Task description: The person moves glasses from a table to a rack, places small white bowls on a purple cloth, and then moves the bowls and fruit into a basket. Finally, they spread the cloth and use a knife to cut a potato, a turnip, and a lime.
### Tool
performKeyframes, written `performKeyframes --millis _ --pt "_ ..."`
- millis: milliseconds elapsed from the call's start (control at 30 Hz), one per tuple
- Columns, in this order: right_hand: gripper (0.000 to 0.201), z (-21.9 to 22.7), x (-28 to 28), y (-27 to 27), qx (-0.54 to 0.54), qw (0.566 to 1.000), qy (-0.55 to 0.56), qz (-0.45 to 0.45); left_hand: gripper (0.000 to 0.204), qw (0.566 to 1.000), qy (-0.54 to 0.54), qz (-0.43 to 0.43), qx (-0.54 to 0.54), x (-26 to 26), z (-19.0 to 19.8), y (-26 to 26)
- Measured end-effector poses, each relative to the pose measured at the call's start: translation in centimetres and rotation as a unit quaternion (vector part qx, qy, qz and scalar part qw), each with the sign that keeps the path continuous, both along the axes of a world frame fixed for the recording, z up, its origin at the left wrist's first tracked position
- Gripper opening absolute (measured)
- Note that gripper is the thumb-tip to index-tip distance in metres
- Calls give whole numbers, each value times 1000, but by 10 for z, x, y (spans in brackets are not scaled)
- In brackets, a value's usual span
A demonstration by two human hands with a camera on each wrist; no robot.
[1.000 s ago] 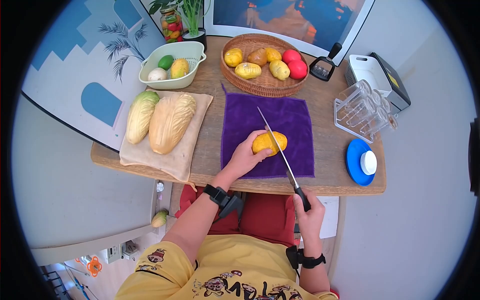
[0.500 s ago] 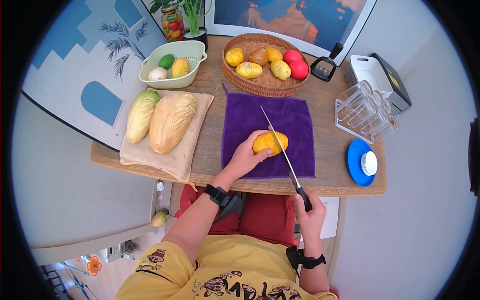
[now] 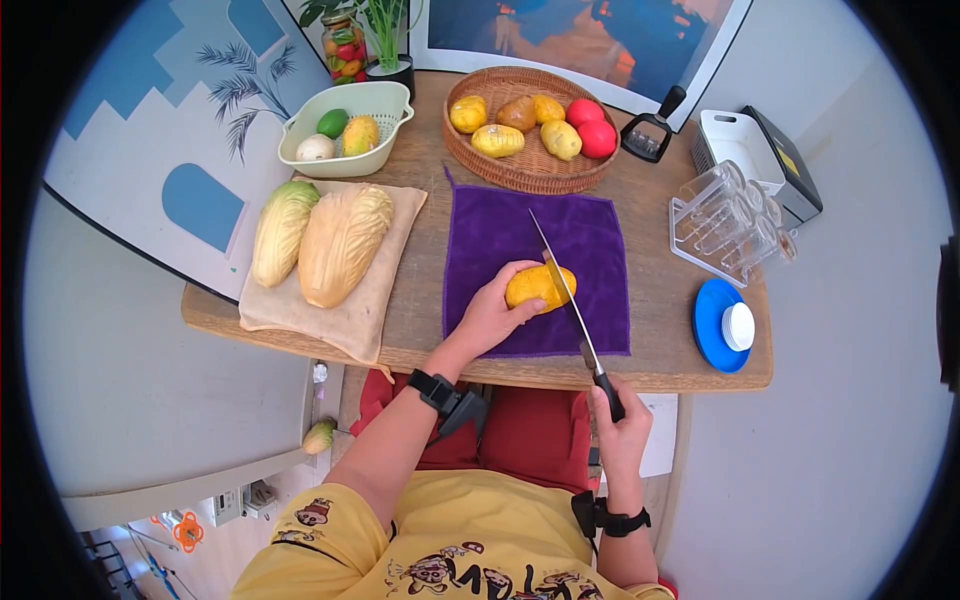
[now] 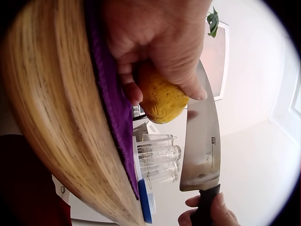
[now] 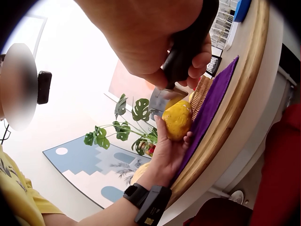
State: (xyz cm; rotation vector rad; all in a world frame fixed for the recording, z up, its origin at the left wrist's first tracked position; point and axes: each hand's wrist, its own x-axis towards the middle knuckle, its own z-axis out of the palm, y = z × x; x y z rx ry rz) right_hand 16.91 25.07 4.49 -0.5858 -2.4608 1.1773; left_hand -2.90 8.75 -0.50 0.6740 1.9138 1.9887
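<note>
A yellow, speckled potato (image 3: 528, 286) is over the purple cloth (image 3: 480, 230), gripped by my left hand (image 3: 488, 314) from its left side, fingers behind and thumb in front. My right hand (image 3: 622, 432) holds a kitchen knife (image 3: 607, 396) by its black handle. In the head view the long blade slants across the potato's right part, its tip pointing away from me. The left wrist view shows the broad blade (image 4: 201, 146) upright close to the potato, beside my left thumb. From the right wrist, the blade shows at the potato's upper side.
Behind the cloth stands a wicker basket (image 3: 465, 165) with several potatoes and red items. To the left, two cabbages (image 3: 340, 245) lie on a beige cloth, below a green colander (image 3: 380, 160). A glass rack (image 3: 735, 215) and a blue plate (image 3: 706, 320) are at the right.
The knife has shifted slightly to the right along the potato, its tip moving right too. The left hand's hold on the potato looks the same.
</note>
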Motion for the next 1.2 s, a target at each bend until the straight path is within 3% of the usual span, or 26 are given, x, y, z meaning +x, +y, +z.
performKeyframes --millis 233,400,633,700,900,967,1033,1200 --pt "22 12 -1 -6 12 1000 8 23 50 1000 -19 8 -14 -1 -5 1" --pt "23 1 -2 3 -68 998 -11 1 52 1000 -17 6 -4 0 -2 0" --pt "25 -8 -3 13 -52 999 3 2 52 1000 -19 8 -16 -1 -5 -1" --pt "24 -11 -5 15 -136 991 -14 13 52 1000 -15 11 -18 0 -3 0" --pt "21 -34 -8 17 -221 975 -3 8 55 995 54 35 -77 5 7 0" --pt "21 -37 -5 19 -224 975 6 1 55 990 111 53 -76 5 5 2" --pt "21 -38 -2 19 -227 974 11 -7 55 991 101 45 -77 3 2 1" --pt "22 -40 1 20 -103 994 22 12 52 993 81 37 -77 3 2 3"
